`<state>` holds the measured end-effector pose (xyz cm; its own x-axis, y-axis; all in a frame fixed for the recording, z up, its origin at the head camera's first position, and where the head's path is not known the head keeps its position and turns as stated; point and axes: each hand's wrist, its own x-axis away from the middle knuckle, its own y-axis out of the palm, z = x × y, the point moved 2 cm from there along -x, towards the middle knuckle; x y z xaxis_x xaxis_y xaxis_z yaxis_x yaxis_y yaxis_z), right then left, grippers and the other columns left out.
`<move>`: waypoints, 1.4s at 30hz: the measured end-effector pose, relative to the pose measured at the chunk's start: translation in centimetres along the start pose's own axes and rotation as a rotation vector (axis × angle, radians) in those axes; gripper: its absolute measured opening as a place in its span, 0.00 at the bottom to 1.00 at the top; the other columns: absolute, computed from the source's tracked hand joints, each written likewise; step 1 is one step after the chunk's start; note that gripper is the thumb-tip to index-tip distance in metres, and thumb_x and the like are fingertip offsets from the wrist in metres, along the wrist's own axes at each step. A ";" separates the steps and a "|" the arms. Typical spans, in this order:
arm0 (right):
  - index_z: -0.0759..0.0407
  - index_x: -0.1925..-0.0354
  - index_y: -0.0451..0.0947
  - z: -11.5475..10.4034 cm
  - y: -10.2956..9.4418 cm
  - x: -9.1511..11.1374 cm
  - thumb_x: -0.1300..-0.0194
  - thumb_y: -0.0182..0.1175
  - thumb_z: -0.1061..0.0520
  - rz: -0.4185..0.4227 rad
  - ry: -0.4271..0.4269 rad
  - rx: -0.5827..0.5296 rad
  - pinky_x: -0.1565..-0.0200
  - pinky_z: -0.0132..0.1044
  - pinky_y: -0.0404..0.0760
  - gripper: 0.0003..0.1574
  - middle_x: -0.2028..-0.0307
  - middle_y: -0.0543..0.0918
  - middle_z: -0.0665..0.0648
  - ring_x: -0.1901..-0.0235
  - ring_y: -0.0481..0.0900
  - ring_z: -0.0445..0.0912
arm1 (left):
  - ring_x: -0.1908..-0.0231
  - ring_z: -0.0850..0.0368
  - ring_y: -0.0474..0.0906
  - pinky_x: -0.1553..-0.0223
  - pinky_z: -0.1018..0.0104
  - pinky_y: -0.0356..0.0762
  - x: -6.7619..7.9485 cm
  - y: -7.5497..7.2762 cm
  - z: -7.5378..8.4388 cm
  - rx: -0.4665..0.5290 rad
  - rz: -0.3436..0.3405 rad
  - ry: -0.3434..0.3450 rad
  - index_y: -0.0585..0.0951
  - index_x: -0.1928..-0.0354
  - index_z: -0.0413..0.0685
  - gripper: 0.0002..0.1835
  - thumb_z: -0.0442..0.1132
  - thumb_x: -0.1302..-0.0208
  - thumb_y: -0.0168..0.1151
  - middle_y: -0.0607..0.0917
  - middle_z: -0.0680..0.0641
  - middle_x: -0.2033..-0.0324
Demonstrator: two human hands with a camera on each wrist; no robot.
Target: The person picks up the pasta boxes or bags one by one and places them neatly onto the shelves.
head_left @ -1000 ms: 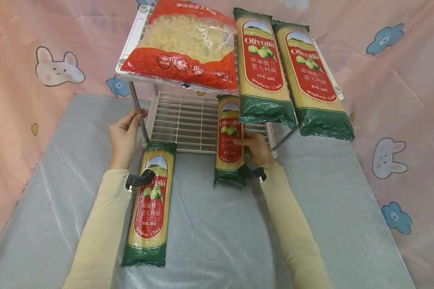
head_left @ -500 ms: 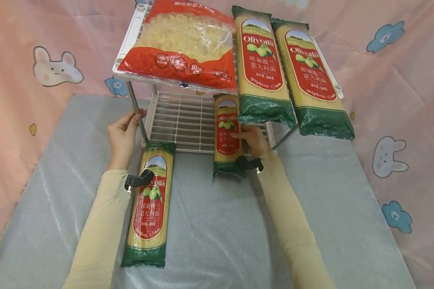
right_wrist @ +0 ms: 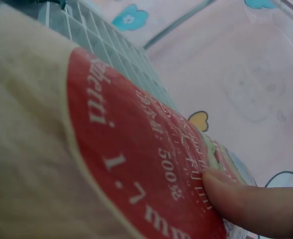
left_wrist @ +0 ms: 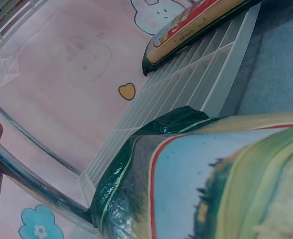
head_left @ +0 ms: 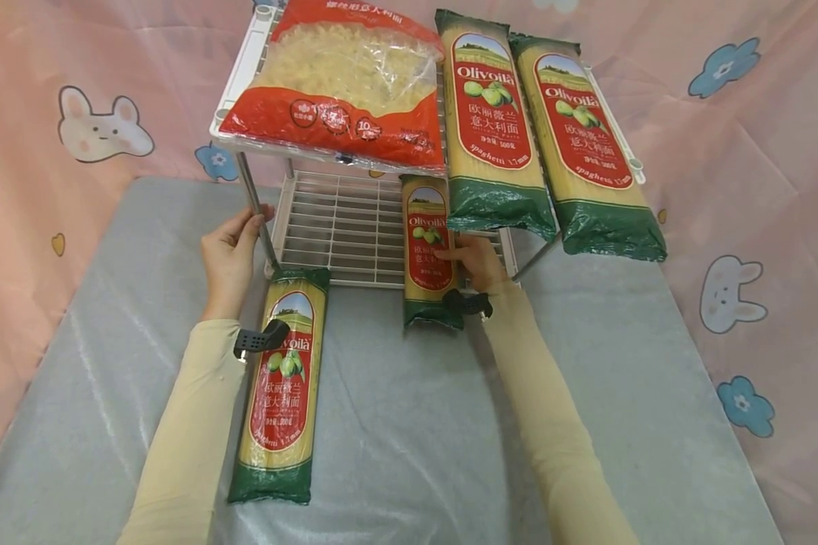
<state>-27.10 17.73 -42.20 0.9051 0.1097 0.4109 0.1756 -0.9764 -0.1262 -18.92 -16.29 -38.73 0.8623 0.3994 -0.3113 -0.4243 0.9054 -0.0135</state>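
My left hand [head_left: 226,256] grips the front left metal post [head_left: 248,182] of a white two-tier rack, thumb against the post. With my right hand [head_left: 482,265] I hold a spaghetti pack [head_left: 426,261] by its right side, the thumb [right_wrist: 255,206] lying on its red label. That pack lies lengthwise on the lower wire shelf [head_left: 344,219], its green lower end sticking out past the front edge. The upper shelf hides part of its far end. Another spaghetti pack [head_left: 282,393] lies on the table beside my left forearm, its top end close to the post's foot.
On the upper shelf [head_left: 235,98] sit a red bag of spiral pasta [head_left: 354,68] and two spaghetti packs, one [head_left: 494,129] beside the other [head_left: 586,144]. They overhang its front edge. Grey cloth [head_left: 395,439] covers the table, and a pink printed curtain [head_left: 757,189] hangs behind.
The spaghetti pack in my right hand has slid farther back onto the lower shelf, most of it in the first half second. My left hand stays on the post.
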 end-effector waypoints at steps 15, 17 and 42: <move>0.73 0.48 0.76 -0.2 0.5 0.9 0.40 0.65 0.59 0.120 -0.114 0.202 0.52 0.43 0.78 0.25 0.51 0.79 0.68 0.59 0.77 0.50 | 0.56 0.66 0.80 0.47 0.66 0.75 0.0 0.0 -0.1 -0.001 -0.001 -0.002 0.82 0.53 0.34 0.14 0.37 0.34 0.58 0.84 0.37 0.57; 0.73 0.48 0.76 -0.1 0.5 1.0 0.40 0.64 0.59 0.126 -0.116 0.210 0.54 0.41 0.79 0.25 0.52 0.80 0.68 0.61 0.76 0.48 | 0.56 0.65 0.81 0.47 0.66 0.75 0.0 0.0 -0.1 -0.002 -0.002 0.000 0.82 0.53 0.34 0.14 0.37 0.34 0.58 0.84 0.38 0.57; 0.71 0.42 0.71 2.4 -0.2 5.5 0.38 0.60 0.66 0.175 -0.214 0.087 0.44 0.43 0.72 0.26 0.45 0.75 0.68 0.46 0.73 0.55 | 0.57 0.68 0.80 0.46 0.66 0.75 0.9 0.1 2.7 0.021 -0.009 -0.022 0.80 0.53 0.28 0.14 0.34 0.34 0.58 0.87 0.47 0.61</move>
<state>-21.26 18.93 -42.10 0.9841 -0.0133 0.1770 0.0336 -0.9652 -0.2594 -17.45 -15.41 -36.41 0.8720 0.3943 -0.2901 -0.4109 0.9117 0.0039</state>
